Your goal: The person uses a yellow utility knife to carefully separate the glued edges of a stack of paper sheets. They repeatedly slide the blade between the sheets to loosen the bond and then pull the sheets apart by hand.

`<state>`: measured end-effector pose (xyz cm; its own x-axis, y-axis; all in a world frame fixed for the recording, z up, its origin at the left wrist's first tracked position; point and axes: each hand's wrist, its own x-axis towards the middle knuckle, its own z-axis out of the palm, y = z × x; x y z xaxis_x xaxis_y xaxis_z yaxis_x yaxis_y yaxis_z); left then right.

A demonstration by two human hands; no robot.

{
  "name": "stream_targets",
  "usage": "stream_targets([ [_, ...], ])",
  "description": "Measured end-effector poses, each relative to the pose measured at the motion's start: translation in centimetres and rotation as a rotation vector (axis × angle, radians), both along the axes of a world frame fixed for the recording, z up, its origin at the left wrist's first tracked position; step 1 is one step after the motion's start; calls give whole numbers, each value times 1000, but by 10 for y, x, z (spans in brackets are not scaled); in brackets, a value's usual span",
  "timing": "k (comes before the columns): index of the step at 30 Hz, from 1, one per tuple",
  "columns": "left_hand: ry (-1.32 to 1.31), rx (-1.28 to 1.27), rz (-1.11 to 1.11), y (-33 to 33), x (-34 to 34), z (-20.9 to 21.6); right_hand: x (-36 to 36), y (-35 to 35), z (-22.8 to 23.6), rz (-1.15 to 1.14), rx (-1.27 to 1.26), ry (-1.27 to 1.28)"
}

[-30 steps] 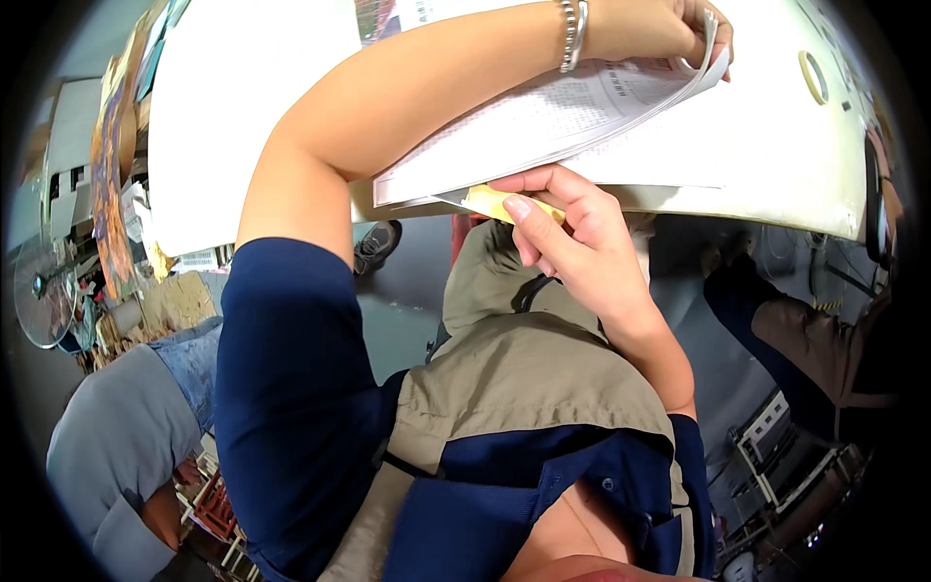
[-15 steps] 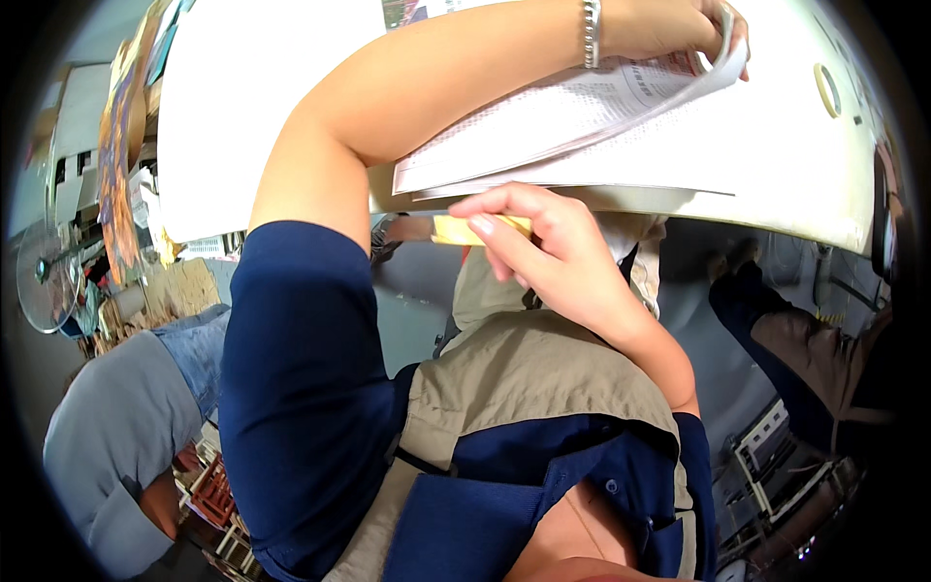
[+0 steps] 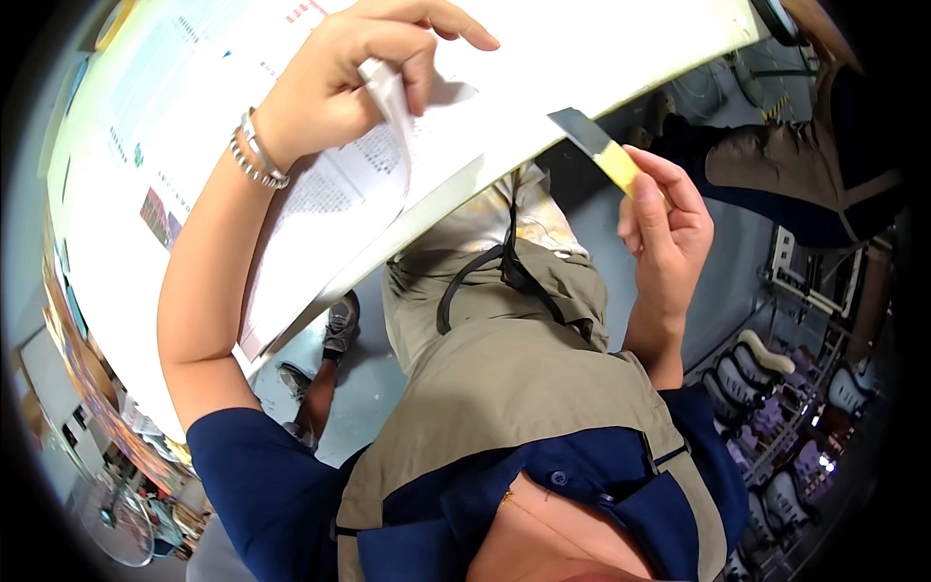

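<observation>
Paper sheets point(image 3: 335, 199) lie on the desk point(image 3: 582, 58), slanting from near left to far right. The left grip point(image 3: 412, 63), closest, pinches a curled page point(image 3: 395, 121). The right grip point(image 3: 648, 184) holds a yellow-handled blade point(image 3: 585, 133), pointing far left, apart from them.

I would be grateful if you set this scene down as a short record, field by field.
Left hand: holds the curled edge of the papers
Right hand: holds the blade by its yellow grip
Papers: on the white table, partly under the left forearm
Blade: flat, grey; its tip overlaps the table edge in view, contact unclear
Left wrist: bracelets
Clothing: khaki apron over a navy shirt
Background: fan, lower left
</observation>
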<state>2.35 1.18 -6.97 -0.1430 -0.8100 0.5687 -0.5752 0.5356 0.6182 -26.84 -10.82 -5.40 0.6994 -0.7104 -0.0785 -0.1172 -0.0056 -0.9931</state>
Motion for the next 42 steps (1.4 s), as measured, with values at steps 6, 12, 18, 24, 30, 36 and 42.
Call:
stream_targets([
  [6,-29,206,-10,3,-5,-3,12,2,-1,97,41,6],
  [12,-85,233,35,5,-11,3,18,2,-2,128,72,21],
  [18,-201,69,61,4,-12,14,19,3,-6,179,-43,-38],
  [24,21,131,218,13,-22,6,15,-5,-10,75,-39,-17],
  [30,-231,67,153,6,-25,14,15,-5,-9,103,-24,19],
  [36,-271,70,131,8,-19,9,17,-4,-11,119,-57,12],
  [42,-331,25,126,5,-20,11,16,-2,-9,141,-118,-17],
])
